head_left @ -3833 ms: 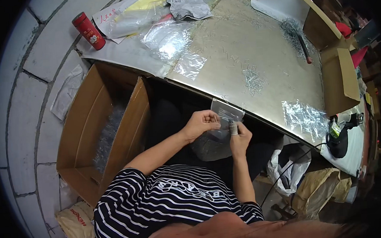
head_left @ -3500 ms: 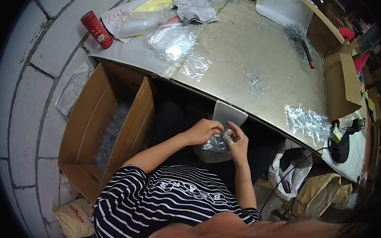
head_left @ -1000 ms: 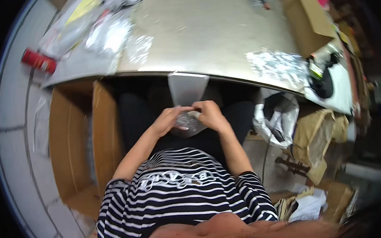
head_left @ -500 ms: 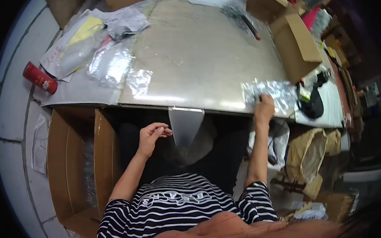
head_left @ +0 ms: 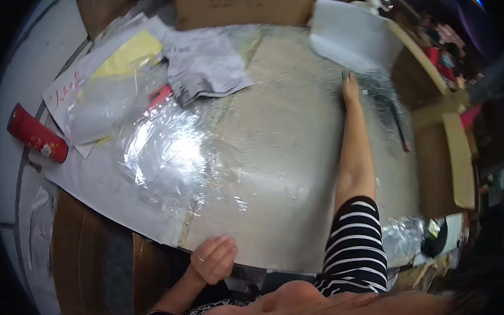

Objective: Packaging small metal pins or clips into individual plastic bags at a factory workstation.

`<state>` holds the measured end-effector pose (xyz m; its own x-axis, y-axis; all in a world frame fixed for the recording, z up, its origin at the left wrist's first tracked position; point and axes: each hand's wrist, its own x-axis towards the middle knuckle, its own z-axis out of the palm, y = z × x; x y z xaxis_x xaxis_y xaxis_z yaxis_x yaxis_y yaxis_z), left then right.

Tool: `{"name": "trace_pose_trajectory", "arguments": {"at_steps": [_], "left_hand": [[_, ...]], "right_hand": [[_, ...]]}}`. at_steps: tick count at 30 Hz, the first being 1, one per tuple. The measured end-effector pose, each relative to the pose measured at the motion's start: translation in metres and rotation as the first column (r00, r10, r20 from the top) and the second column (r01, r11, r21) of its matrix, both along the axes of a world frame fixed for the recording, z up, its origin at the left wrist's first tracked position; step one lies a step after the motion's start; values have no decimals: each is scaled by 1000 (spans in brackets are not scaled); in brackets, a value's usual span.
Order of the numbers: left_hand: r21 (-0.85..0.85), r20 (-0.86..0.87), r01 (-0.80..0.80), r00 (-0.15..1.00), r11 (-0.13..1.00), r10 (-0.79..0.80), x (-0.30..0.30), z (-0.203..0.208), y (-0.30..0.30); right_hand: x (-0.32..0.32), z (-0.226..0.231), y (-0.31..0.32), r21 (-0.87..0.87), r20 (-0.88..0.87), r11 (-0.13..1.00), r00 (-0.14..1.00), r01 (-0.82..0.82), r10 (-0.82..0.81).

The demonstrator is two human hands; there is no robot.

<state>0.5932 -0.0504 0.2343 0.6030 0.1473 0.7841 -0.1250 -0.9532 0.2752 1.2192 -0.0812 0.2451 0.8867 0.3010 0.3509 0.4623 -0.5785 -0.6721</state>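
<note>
My right hand (head_left: pixel 349 89) reaches across the metal-grey tabletop (head_left: pixel 285 138) to its far right part. Its fingers are stretched forward, close together and dark at the tips, with nothing plainly held. Beside them lies a loose spread of fine, dark, thin pieces (head_left: pixel 377 91), too small to name. A dark rod with a reddish end (head_left: pixel 401 127) lies along its right side. My left hand (head_left: pixel 214 259), with a ring on one finger, rests closed at the near table edge. Its fingers are curled together, and whatever they might hold is hidden.
Clear plastic film (head_left: pixel 171 144) and papers (head_left: pixel 204 63) cover the left side, near a red cylindrical container (head_left: pixel 37 134). A white sheet (head_left: pixel 354 32) stands at the back. An open cardboard box (head_left: pixel 435 165) borders the right; another box (head_left: pixel 92 268) stands at lower left.
My right hand has moved from the plastic at the near right edge to the far right of the table. My left hand has risen to the table edge and curled more. The view has shifted forward.
</note>
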Motion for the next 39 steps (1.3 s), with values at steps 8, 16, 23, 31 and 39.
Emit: {"name": "trace_pose_trajectory", "arguments": {"at_steps": [8, 16, 23, 31, 39], "left_hand": [[-26, -379, -287, 889, 958, 256, 16, 35, -6], [114, -382, -30, 921, 993, 72, -7, 18, -17], [-821, -9, -14, 1000, 571, 12, -21, 30, -39], [-818, 385, 369, 921, -441, 55, -31, 38, -113], [-869, 330, 123, 866, -479, -375, -73, 40, -114]], "right_hand": [[-181, 21, 139, -678, 124, 658, 830, -329, 543], [-301, 19, -43, -636, 129, 694, 841, -337, 526], [-385, 53, -148, -471, 9, 772, 873, -427, 488], [-578, 59, -190, 436, -500, 783, 603, -444, 621], [-574, 32, -236, 504, -456, 721, 562, -475, 690]]}}
